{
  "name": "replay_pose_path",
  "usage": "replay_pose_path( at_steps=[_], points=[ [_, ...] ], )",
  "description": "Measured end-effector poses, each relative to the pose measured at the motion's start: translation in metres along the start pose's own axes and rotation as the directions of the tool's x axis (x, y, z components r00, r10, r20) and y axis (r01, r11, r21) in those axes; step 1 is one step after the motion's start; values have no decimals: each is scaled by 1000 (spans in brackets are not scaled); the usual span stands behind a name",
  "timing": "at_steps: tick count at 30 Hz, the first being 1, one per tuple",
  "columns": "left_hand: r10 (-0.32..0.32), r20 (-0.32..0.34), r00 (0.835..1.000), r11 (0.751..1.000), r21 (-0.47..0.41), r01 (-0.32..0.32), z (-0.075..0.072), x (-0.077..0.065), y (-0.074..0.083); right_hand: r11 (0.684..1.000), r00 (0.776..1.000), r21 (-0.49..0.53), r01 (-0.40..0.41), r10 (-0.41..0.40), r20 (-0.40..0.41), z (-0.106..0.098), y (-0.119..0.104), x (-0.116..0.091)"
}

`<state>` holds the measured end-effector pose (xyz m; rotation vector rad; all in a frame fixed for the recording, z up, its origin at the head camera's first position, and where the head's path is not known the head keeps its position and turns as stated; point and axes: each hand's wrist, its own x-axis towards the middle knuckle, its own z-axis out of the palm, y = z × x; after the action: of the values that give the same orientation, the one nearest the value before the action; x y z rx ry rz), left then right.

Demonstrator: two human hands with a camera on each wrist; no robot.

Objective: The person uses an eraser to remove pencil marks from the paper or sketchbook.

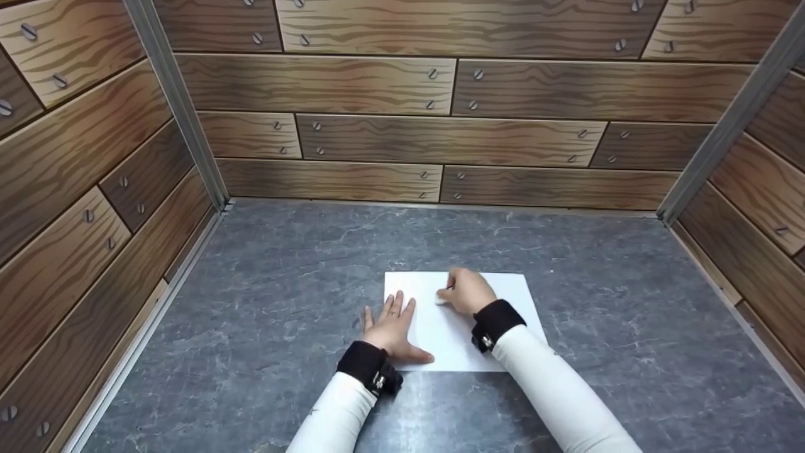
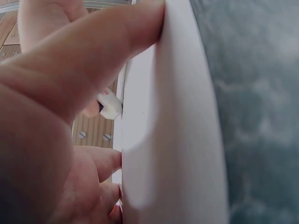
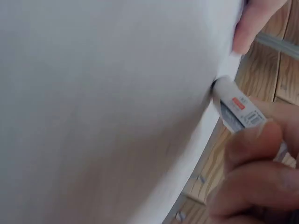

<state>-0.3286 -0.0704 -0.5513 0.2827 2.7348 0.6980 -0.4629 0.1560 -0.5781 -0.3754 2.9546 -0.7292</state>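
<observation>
A white sheet of paper (image 1: 449,346) lies on the grey marbled tabletop. My left hand (image 1: 391,330) rests on its left side, fingers spread and thumb pointing right near the lower edge. Over the upper middle of the sheet, my right hand (image 1: 470,291) pinches a white eraser (image 3: 240,106) in a printed sleeve with a barcode. The eraser's exposed end meets the paper, and a dark smudge shows at that end in the right wrist view. From the left wrist, the eraser (image 2: 111,106) appears beyond my thumb. The rest of it is hidden by the right fingers.
Wood-plank-patterned walls (image 1: 371,138) with printed screws enclose the grey tabletop (image 1: 283,270) at the back, left and right. Metal strips (image 1: 182,107) run up the back corners. Both wrists wear black bands (image 1: 499,319) with small cameras.
</observation>
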Motion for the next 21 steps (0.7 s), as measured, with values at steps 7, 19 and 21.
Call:
replay_pose_path(
  at_steps=[7, 19, 21],
  points=[
    [-5, 20, 1000, 1000, 7, 5, -1, 1, 0, 998, 998, -51, -38, 35, -57, -2, 3, 1],
    [2, 20, 1000, 1000, 4, -2, 0, 2, -1, 995, 995, -72, -61, 55, -79, -3, 8, 3],
    [0, 16, 1000, 1000, 6, 0, 1, 1, -1, 1000, 1000, 13, -24, 24, -9, -1, 5, 3]
  ],
)
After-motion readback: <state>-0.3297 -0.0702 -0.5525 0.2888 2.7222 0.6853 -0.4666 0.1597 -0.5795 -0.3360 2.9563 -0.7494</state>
